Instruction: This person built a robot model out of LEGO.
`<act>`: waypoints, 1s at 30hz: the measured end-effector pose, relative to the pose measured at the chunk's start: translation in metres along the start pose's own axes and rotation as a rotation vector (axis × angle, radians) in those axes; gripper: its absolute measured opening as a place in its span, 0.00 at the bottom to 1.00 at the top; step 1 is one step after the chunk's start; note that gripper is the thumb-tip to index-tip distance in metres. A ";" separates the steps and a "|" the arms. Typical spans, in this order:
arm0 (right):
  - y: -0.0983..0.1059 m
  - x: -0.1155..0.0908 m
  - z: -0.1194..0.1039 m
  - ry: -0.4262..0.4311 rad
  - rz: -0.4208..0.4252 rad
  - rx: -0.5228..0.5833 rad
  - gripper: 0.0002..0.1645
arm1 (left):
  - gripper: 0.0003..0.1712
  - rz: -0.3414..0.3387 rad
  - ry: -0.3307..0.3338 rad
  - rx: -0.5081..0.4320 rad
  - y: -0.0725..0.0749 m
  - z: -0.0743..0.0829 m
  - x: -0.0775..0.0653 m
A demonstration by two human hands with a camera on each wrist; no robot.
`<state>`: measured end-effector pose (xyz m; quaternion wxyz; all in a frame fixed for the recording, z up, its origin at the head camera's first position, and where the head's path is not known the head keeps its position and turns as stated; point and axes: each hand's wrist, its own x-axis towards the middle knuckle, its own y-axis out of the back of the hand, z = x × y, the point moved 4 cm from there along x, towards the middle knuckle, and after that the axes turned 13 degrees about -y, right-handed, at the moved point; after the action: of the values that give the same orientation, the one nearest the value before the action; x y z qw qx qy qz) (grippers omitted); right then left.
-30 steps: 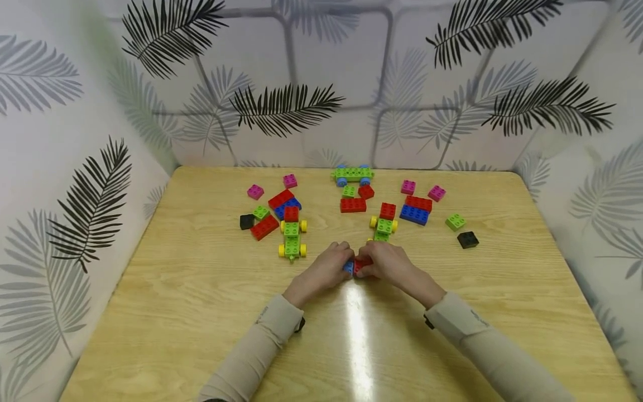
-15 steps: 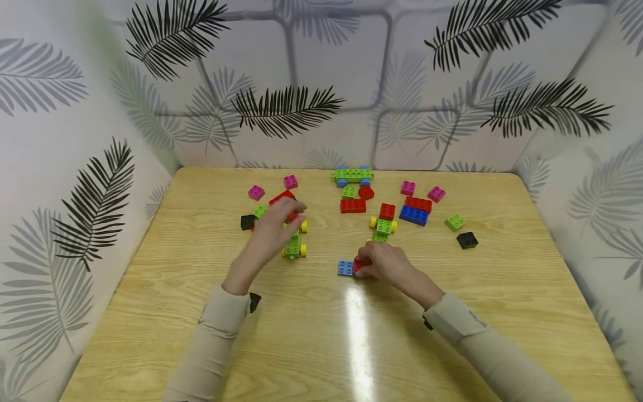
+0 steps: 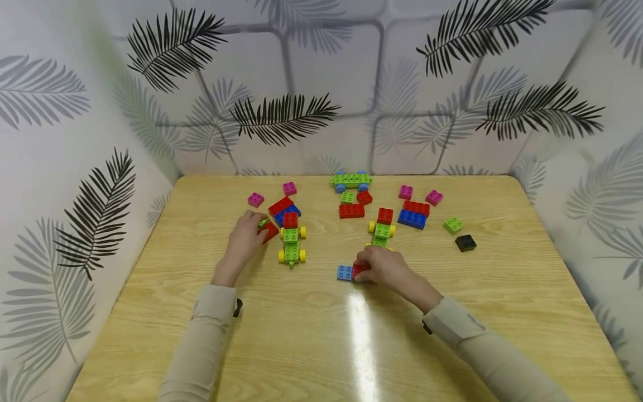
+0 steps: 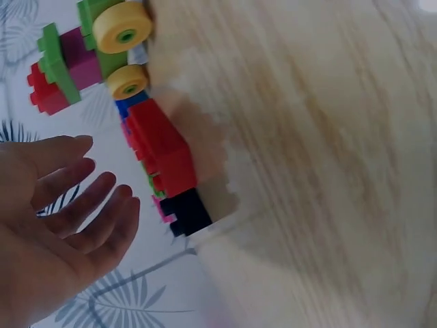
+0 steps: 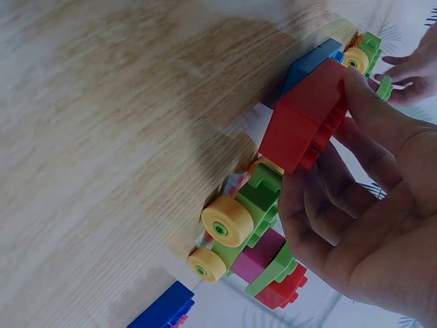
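My right hand [image 3: 387, 269] pinches a red brick [image 5: 304, 113] between thumb and fingers near the middle of the table. A light blue brick [image 3: 344, 273] lies directly against its left side. Over at the left cluster, my left hand [image 3: 244, 240] hovers with loosely bent fingers and holds nothing. In the left wrist view, a black brick [image 4: 188, 212] and a long red brick [image 4: 162, 147] stand just beyond those fingertips. The head view shows a green brick [image 3: 263, 223] beside that hand, which hides the black brick there.
Two green vehicles with yellow wheels, the left one [image 3: 291, 245] and the right one [image 3: 382, 231], stand between the hands and ahead. A green car base [image 3: 351, 180] with blue wheels sits at the back. At right lie a blue brick [image 3: 412, 219] and a black brick [image 3: 465, 243].
My left hand has let go of the light blue brick and moved left, past the left vehicle, to the left cluster. My right hand stays on the red brick.
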<state>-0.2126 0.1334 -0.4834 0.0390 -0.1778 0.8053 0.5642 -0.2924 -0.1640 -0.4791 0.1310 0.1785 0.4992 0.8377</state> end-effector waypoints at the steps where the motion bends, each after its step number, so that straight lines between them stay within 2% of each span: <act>1: 0.000 0.000 0.000 -0.002 0.001 -0.002 0.17 | 0.21 -0.014 0.011 0.022 -0.003 0.000 0.000; 5: -0.001 -0.002 -0.001 0.010 0.023 -0.026 0.16 | 0.22 -0.065 0.031 0.108 -0.014 0.000 0.003; 9: 0.000 -0.003 -0.003 0.019 0.038 -0.046 0.16 | 0.24 -0.072 0.018 0.168 -0.022 0.000 0.006; 17: 0.001 -0.006 -0.002 0.022 0.044 -0.048 0.16 | 0.27 -0.076 0.022 0.177 -0.030 0.000 0.005; 21: 0.001 -0.007 -0.001 0.029 0.048 -0.038 0.16 | 0.27 -0.005 0.042 0.159 -0.019 0.002 -0.003; 25: 0.001 -0.007 0.000 0.033 0.047 -0.037 0.17 | 0.26 0.143 0.022 0.128 0.003 0.017 -0.014; 27: 0.000 -0.007 0.000 0.037 0.049 -0.041 0.17 | 0.27 0.215 -0.029 0.097 0.013 0.032 -0.019; 30: -0.001 -0.005 0.000 0.038 0.052 -0.037 0.17 | 0.27 0.279 -0.157 0.037 0.023 0.060 -0.025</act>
<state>-0.2075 0.1348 -0.4830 0.0058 -0.1681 0.7997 0.5763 -0.2451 -0.1374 -0.4371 0.0488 0.3136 0.4729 0.8220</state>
